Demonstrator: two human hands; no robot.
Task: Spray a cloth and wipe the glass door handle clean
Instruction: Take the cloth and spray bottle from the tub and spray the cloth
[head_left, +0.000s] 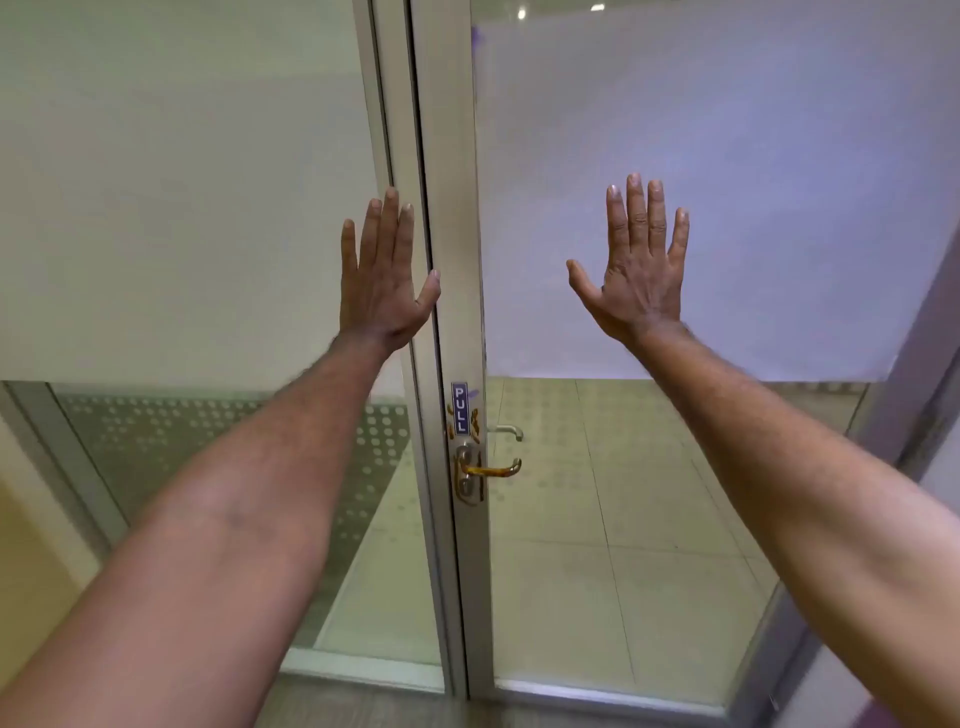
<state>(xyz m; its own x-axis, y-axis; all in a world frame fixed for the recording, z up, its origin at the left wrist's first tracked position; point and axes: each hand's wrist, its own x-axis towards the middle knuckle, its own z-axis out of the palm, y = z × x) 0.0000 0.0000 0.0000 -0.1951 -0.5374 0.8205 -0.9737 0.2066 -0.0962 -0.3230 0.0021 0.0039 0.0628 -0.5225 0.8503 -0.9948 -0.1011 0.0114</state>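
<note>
Large glass door (701, 208), frosted above and clear below, heavy and stiff by the look, in a pale metal frame (447, 312); probably fragile under a hard push. Both arms stretched forward and up. Left hand (382, 280) flat and open, fingers spread, nothing in the grip, thumb at the frame edge; impossible to tell if palm touches the glass. Right hand (636, 270) also open and empty, raised before the frosted pane. Lower down on the frame, well below both hands, a small lever handle (491, 470), rigid metal, smeared with orange-brown stains, likely slippery; best wiped along the bar. PULL sign (460, 408) just above. No cloth or spray bottle visible.
</note>
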